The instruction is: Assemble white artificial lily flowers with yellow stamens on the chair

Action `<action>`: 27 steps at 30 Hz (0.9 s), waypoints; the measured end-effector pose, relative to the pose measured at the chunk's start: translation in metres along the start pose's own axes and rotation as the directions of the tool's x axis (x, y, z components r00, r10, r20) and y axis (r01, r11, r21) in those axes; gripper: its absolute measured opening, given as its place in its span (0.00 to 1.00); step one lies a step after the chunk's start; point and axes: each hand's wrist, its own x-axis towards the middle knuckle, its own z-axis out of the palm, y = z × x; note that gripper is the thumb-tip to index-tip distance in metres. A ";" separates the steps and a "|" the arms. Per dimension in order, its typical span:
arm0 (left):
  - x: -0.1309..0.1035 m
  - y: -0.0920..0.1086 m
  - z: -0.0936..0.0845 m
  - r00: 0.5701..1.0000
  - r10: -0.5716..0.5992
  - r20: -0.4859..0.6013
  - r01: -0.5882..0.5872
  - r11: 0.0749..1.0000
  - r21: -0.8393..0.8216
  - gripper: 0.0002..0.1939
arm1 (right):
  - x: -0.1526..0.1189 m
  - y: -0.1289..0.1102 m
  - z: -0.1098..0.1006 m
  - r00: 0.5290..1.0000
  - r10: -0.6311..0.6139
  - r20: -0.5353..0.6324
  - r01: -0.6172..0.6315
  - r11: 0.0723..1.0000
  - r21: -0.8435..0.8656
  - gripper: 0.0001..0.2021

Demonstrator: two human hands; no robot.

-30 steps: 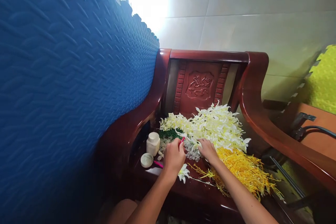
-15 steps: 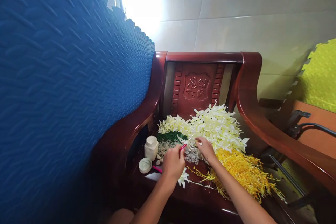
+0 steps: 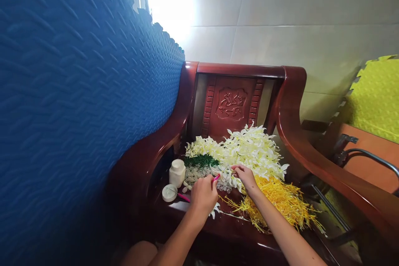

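Left hand point(image 3: 203, 192) around a pink-handled tool point(image 3: 216, 178), right hand point(image 3: 247, 178) beside piled white flowers point(image 3: 251, 149) on a wooden chair point(image 3: 232, 120).

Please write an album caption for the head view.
Left hand holds a pink tool; right hand near white flowers on a chair.

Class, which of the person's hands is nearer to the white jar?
Left. The left hand is to the right of the white jar and apart from it; the right hand is farther right, by the white flowers.

The left forearm point(image 3: 183, 235) and right forearm point(image 3: 282, 224) are slender and bare; a shadowed, rounded knee point(image 3: 141, 252) seems bare too.
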 end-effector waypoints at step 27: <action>-0.005 0.003 0.001 0.997 -0.002 0.079 -0.001 0.999 0.036 0.13 | -0.026 -0.044 -0.029 0.967 -0.218 -0.131 0.203 0.973 -0.113 0.20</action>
